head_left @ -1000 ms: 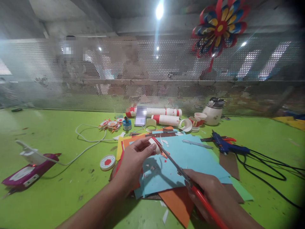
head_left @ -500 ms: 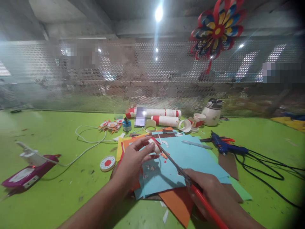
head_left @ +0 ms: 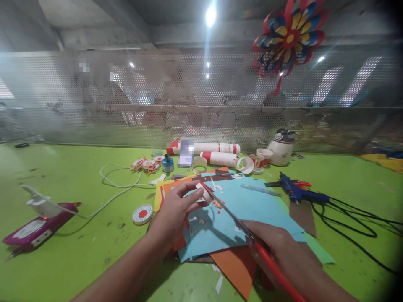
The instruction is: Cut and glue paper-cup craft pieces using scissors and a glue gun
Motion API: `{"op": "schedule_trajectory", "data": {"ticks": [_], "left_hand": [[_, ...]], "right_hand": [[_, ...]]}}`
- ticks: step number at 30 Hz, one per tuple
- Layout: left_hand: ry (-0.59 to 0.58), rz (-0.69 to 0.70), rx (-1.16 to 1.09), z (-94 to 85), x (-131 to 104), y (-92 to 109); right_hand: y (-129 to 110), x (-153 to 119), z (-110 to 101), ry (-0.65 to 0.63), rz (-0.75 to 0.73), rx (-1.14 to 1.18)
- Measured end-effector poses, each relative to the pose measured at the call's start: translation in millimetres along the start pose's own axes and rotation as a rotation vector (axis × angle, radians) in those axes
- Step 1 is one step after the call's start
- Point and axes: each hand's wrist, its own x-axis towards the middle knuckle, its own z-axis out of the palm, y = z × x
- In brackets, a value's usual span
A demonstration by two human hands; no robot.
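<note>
My left hand [head_left: 176, 205] pinches a small white and red paper piece [head_left: 204, 193] between thumb and fingers, held a little above the blue paper sheets. In my right hand [head_left: 277, 245] is a pair of scissors [head_left: 232, 214] with red handles, its blades pointing away from me and reaching the paper piece at its red edge. Whether the blades are fully closed is hard to see. Small white and red scraps lie on the blue paper [head_left: 252, 209] below. A round white disc [head_left: 142, 214] with a red hexagon rests left of my left hand.
A blue glue gun [head_left: 292, 191] with black cables lies at right. Behind the sheets stand a phone [head_left: 185, 153], stacked paper cups [head_left: 218, 158], a tape roll [head_left: 199, 165], a blue bottle [head_left: 168, 163] and a white kettle-like jug [head_left: 281, 149]. A purple power strip [head_left: 40, 226] is at left.
Both hands keep almost the same pose, with the scissors still at the paper piece's edge. The whole view has shifted very slightly.
</note>
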Motion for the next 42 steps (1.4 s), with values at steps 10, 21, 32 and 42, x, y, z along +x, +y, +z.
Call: {"op": "schedule_trajectory", "data": {"ticks": [10,21,32,42], "left_hand": [[0.04,-0.014,-0.037,4.1,-0.9,-3.7],[0.036,-0.006,0.006,0.1,1.0,-3.2],[0.036,0.029,0.105,-2.9,-0.9,-3.7],[0.017,0.013,0.08,-2.8,-2.2,-4.2]], "right_hand": [[5.2,-4.1,7.8,-0.027,0.013,0.027],[0.6,-0.6,2.1,-0.035,0.022,-0.013],[-4.5,-0.7,-1.4,-0.033,0.016,0.006],[0.2,-3.2,4.7,0.001,0.013,0.017]]}}
